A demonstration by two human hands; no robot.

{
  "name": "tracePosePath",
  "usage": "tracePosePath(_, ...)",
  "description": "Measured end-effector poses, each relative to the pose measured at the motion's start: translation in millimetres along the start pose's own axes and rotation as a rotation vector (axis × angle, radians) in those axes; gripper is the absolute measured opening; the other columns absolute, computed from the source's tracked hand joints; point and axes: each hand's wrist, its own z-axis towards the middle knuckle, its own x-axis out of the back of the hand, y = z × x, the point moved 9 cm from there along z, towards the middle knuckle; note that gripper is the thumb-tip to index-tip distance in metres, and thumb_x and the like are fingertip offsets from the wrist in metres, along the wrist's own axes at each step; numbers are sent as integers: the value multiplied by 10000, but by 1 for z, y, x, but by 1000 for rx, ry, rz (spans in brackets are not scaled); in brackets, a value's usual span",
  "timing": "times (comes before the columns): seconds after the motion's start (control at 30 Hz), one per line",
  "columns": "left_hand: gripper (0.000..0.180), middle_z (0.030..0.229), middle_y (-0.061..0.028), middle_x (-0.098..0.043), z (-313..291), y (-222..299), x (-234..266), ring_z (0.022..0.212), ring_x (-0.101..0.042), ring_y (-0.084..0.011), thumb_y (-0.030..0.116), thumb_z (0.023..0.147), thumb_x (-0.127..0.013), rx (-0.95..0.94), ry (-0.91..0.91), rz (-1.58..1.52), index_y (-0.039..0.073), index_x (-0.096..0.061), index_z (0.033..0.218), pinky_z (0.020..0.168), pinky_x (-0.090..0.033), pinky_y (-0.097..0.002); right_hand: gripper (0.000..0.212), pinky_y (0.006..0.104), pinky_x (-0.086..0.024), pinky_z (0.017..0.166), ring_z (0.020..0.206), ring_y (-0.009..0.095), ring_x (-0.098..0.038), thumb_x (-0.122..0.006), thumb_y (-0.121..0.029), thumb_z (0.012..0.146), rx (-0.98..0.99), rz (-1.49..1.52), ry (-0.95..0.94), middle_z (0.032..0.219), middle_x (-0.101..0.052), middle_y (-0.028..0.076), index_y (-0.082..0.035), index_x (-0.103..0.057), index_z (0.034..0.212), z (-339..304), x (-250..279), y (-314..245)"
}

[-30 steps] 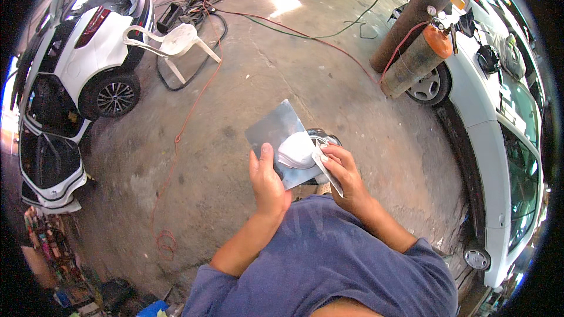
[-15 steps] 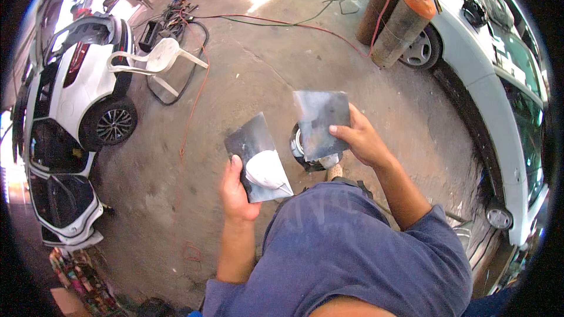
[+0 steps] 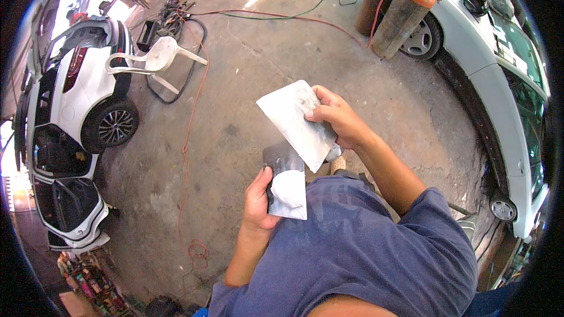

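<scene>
I had the left grip (image 3: 258,204) holding a dark flat plate (image 3: 281,158) by its edge, likely so as not to touch the white paste (image 3: 288,189) on top, to its right. My right grip (image 3: 336,117) pinched a pale flat plate (image 3: 294,123) by one edge, leaving its left part free.

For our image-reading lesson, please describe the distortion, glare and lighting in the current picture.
Head view: black corners frame the fisheye image, and the rightmost white car looks bowed along the rim; head view: daylight bleaches the upper left and brightens a patch of concrete floor; head view: the white paste on the plate in the left hand looks nearly blown out.
</scene>
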Motion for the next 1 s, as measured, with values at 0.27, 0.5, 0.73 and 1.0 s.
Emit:
tracePosePath(0.27,386,1050,-125,-726,2,7,6,894,-725,-232,328,1035,-494,4,7,-5,-1,-614,1198,805,-595,-386,507,320,-523,867,958,167,-638,-652,-75,792,-38,-70,6,1080,-631,84,9,-515,1274,-12,15,17)
tracePosePath(0.5,383,1052,-133,-726,1,16,-1,902,-724,-232,327,1035,-494,-28,-16,43,1,-619,1192,809,-590,-383,502,317,-524,863,953,155,-633,-657,-77,787,-119,-106,4,1064,-634,76,5,-530,1266,-39,38,28)
tracePosePath(0.73,381,1040,-136,-727,8,22,9,884,-722,-240,324,1031,-499,-27,-57,-8,-5,-632,1170,800,-587,-377,494,307,-522,857,944,137,-626,-643,-68,799,-138,-100,-22,1047,-629,47,-20,-526,1277,-49,53,23)
tracePosePath(1.0,360,1198,-100,-649,1,58,5,1035,-652,-196,235,1030,-520,-219,-76,414,7,-527,1310,916,-521,-349,435,286,-534,835,924,133,-642,-558,-38,823,-62,24,102,1063,-632,53,-19,-522,1256,-36,45,9)
